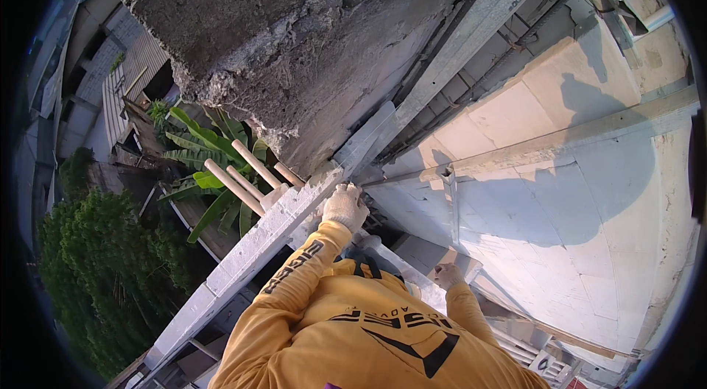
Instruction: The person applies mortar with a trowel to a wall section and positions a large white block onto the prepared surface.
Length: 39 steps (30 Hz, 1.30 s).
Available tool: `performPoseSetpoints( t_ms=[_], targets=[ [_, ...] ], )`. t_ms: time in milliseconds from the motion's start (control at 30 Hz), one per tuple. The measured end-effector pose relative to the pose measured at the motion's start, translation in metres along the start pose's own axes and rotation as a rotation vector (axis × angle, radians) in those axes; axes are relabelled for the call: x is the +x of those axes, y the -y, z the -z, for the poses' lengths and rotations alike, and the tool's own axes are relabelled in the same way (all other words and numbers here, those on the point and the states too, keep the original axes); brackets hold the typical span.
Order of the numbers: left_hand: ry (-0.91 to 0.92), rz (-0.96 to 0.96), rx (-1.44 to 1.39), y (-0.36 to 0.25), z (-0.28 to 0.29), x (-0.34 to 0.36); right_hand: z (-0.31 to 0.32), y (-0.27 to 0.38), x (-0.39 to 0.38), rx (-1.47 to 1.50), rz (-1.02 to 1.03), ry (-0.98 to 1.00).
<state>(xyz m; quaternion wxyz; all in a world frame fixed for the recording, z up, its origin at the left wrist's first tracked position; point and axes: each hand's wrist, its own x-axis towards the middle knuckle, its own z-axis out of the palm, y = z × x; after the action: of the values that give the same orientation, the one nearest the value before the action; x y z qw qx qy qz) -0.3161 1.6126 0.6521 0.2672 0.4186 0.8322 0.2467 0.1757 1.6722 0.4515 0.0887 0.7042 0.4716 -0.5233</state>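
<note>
Landmark: low white block wall [228, 267], slanting from lower left to mid view, top face chipped and rough near its far end. Left hand [345, 206], in a pale knit glove, at that far end, along the wall's right-hand edge; fingers bent downward, seemingly against the edge. Cannot tell whether they pinch anything. Right hand [448, 276] well apart, to the right of the wall; fingers look bent toward the palm, but cannot tell if pressed together around something.

Concrete mass [294, 50], broken along its lower edge, rises beyond the wall's far end. Grey beam [460, 50] slants away up and right from the same end. Pale poles [234, 186] just left of the wall, banana plant [213, 140] behind them; trees [110, 278] further left, well below. Panelled wall [560, 227] well to the right of the low wall, shadows across it.

Step in hand, as I judge it: bracing or handwork at the low wall's far end, left hand leading. Next move calls for, I judge, a sure left hold on that edge and balanced weight, with a drop on the wall's outer side
</note>
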Motion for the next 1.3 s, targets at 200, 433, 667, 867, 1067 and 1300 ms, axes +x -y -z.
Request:
performPoseSetpoints(
  t_ms=[200,433,667,867,1067,1300],
  targets=[
    [-0.052,0.076,-0.072,0.057,0.017,-0.074,-0.006,0.151,-0.046,-0.134,0.166,-0.005],
    [-0.072,0.162,-0.228,0.085,0.051,-0.130,-0.022,0.189,-0.056,-0.290,0.278,-0.005],
    [-0.025,0.149,-0.278,0.059,0.079,-0.161,-0.035,0.168,-0.043,-0.294,0.282,0.110],
    [-0.052,0.065,-0.308,0.039,0.096,-0.151,-0.019,0.140,-0.030,-0.192,0.137,0.084],
    [-0.070,0.147,-0.242,0.069,0.093,-0.157,-0.021,0.129,-0.024,0.163,-0.134,0.236],
    [-0.134,0.623,-0.193,0.137,0.075,-0.209,-0.055,0.159,-0.049,-0.275,0.059,0.365]
  ],
)
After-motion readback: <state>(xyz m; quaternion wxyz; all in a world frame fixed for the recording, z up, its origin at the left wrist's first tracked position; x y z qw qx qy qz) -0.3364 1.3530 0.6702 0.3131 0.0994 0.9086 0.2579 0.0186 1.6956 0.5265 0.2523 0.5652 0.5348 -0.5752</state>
